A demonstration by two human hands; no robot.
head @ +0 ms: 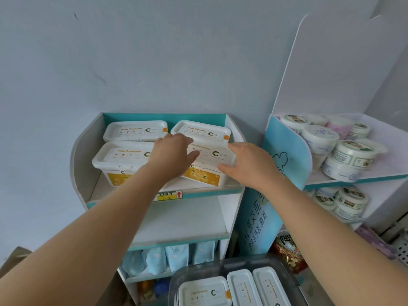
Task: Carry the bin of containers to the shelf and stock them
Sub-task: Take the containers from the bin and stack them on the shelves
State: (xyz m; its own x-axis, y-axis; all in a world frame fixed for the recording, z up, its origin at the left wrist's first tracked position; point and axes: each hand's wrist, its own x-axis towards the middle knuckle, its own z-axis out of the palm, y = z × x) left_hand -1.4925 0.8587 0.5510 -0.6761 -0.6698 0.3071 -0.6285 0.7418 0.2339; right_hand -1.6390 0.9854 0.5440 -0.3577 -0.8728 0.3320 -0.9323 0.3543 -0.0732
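Several white rectangular containers with yellow labels stand on the top shelf of a small white and teal rack. The front right container sits slightly skewed, and both hands hold it. My left hand lies on its lid and left side. My right hand presses its right end. Another container stands at the front left, with two more behind, one at the back left and one at the back right. A clear bin at the bottom holds three more white containers.
The rack's middle shelf is bare; pale blue pouches fill the one below. To the right, a second white and teal stand carries round white tubs on two levels. A wall rises behind. A cardboard box corner shows lower left.
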